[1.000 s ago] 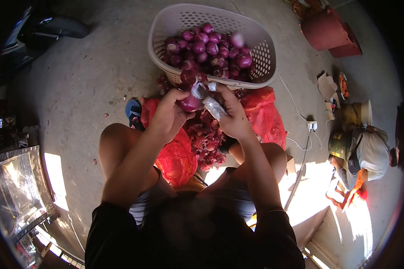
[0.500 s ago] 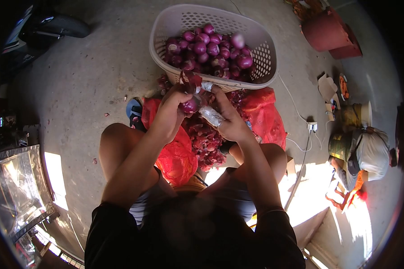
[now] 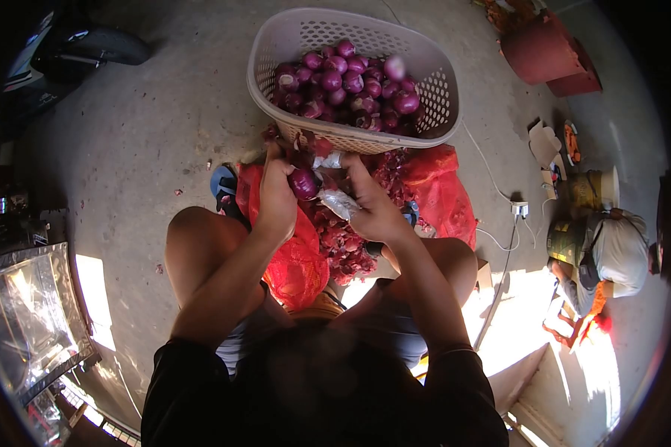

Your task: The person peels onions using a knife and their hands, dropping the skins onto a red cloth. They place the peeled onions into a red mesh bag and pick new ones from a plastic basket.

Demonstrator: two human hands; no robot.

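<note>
My left hand (image 3: 277, 195) grips a purple onion (image 3: 303, 184) near its fingertips. Silvery wrapping covers the thumb and a finger of my right hand (image 3: 369, 208), which is beside the onion with thumb and finger apart; a bit of dark red skin (image 3: 319, 147) hangs at its upper wrapped fingertip. Just beyond the hands stands a pale perforated basket (image 3: 443, 71) holding several peeled-looking purple onions (image 3: 335, 78). Below my hands lies a heap of red onion skins (image 3: 344, 242), between red mesh bags (image 3: 294, 272) (image 3: 451, 197).
A white power adapter (image 3: 519, 209) with cords lies on the floor to the right. Another person (image 3: 619, 253) crouches at the far right beside a bucket. Dark red tubs (image 3: 540, 52) stand at the upper right, and a wheel (image 3: 112, 45) is at the upper left.
My left hand has moved slightly left with the onion, and its fingers reach higher. The right hand has shifted a little left and down. Loose skin now shows between the hands and basket.
</note>
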